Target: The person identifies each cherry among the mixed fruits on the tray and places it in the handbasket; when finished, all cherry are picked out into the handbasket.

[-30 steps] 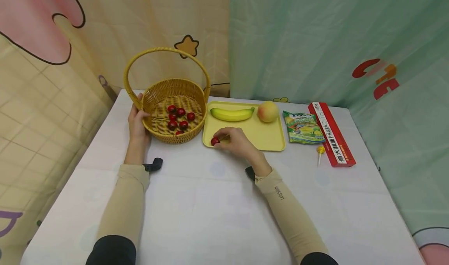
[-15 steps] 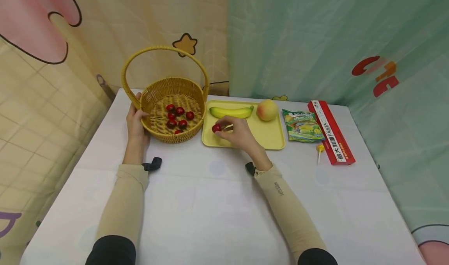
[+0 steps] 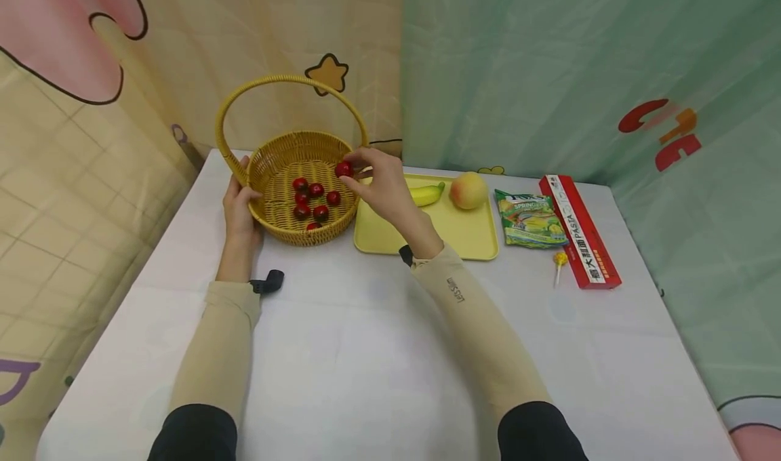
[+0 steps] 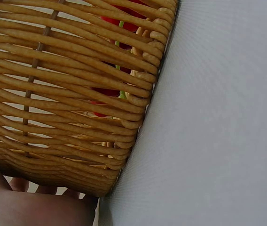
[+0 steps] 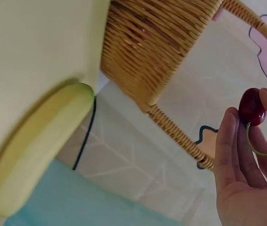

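A woven basket (image 3: 287,234) with a tall arched handle stands at the left of the table, several cherries (image 3: 320,213) lying in it. My left hand (image 3: 239,207) grips the basket's left side, thumb over the rim; in the left wrist view its fingers are partly hidden by the weave. At the basket's right rim, my right hand (image 3: 386,186) pinches one cherry (image 5: 252,107) between thumb and fingers, its green stem hanging down in the right wrist view. Below that hand a yellow tray (image 3: 427,244) carries a banana (image 3: 427,194), partly covered by the hand, and a peach (image 3: 468,190).
Right of the tray lie a green snack bag (image 3: 529,220), a yellow lollipop (image 3: 560,260) and a long red pasta box (image 3: 579,234). Printed curtains hang behind the table (image 3: 366,352). The basket's handle arches above its opening.
My right hand has lifted the cherry from the tray's front left corner and carried it up and left to the basket's right rim. The left hand keeps its grip on the basket.
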The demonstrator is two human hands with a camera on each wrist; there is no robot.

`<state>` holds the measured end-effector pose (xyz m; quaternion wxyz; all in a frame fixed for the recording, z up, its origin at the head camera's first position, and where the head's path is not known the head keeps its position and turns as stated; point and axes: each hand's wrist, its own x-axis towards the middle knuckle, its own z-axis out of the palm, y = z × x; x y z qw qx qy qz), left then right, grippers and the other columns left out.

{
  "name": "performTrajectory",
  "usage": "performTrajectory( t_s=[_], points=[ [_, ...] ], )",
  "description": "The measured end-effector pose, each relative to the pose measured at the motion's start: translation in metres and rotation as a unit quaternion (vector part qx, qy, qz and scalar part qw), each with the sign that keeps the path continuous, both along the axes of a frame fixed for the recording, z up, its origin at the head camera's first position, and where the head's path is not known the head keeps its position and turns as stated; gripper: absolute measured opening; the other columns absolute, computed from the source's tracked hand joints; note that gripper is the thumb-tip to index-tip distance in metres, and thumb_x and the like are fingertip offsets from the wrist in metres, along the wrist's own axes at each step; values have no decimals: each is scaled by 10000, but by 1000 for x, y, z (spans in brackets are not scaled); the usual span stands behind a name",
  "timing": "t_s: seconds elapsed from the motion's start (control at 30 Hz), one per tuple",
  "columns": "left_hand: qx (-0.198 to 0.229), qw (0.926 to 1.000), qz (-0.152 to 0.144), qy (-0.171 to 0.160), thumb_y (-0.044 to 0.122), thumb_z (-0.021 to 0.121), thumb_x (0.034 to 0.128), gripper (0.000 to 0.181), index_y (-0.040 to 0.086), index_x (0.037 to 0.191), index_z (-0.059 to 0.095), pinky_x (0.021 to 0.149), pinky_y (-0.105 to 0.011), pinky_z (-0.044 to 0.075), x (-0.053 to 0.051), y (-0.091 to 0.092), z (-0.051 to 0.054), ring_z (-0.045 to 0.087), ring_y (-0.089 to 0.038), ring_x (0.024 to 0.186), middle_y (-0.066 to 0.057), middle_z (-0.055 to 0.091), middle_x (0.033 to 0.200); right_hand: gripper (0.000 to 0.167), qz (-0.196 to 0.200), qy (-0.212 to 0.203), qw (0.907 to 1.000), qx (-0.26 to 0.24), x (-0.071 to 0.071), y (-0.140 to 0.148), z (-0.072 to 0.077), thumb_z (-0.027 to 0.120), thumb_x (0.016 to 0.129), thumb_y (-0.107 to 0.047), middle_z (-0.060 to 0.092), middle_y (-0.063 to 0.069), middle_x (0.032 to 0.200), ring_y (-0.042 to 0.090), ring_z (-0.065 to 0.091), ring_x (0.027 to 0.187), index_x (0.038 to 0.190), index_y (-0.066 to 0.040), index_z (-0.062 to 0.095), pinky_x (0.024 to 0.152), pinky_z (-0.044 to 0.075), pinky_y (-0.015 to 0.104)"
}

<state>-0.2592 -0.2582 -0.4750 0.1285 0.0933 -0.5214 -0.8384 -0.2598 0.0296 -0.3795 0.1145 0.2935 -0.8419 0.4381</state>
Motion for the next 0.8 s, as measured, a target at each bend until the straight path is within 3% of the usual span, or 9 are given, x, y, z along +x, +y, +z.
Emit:
performTrajectory(
  t_s=[0.17,0.3,0.43,0.57,0.8],
  points=[
    [-80,10000,-1,57,-78,418,913,771,271,1599,474,1241,-302,281,-1,-2,-1,359,-160,1526,84,407,1675,284,-65,332,9983,474,-12,-28,14,780,963,-163,753,107,1135,215,719,988,1200,-20,718,876,592,302],
    [-74,10000,-10,63,-78,422,912,769,243,1610,457,1237,-295,279,-2,-2,-1,360,-153,1520,80,407,1675,276,-62,310,9983,497,-21,-44,18,774,968,-167,763,106,1137,210,723,980,1197,-21,724,876,591,282],
    [-104,9999,5,91,-75,426,910,763,249,1600,473,1244,-302,273,-2,0,-1,362,-164,1520,77,412,1672,357,-368,197,9964,736,-25,-51,14,749,990,-206,744,107,1228,213,708,1061,1294,-26,697,943,565,272],
    [-105,9999,18,86,-78,421,907,764,255,1592,486,1248,-307,269,-2,1,-1,366,-169,1520,78,422,1667,388,-712,247,9923,985,-18,-44,4,731,1003,-228,729,100,1281,225,687,1124,1342,-45,681,982,540,296],
    [-91,9999,50,81,-73,428,905,759,251,1588,491,1257,-327,263,-1,0,-2,378,-185,1511,76,436,1655,219,-350,400,9985,-140,2,-2,-18,717,994,-103,745,189,1113,303,725,1006,1169,28,737,860,622,418]
  ],
)
